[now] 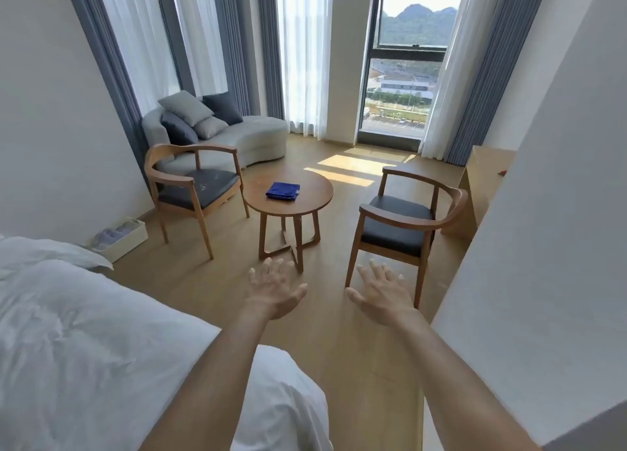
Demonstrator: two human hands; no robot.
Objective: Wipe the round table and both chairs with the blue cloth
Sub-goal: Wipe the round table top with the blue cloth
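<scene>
Fingers (271,267) spread, blue cloth (282,191) well beyond.

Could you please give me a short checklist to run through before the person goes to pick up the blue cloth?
1. Blue cloth in sight, folded on the round table: ok.
2. Left hand free, fingers spread: ok.
3. Right hand free, fingers spread: ok.
4. Cloth within reach from here: not ok, the hands are well short of the table.
5. Floor path to the table clear: ok.
6. Cloth damp or dry: cannot tell.
</scene>
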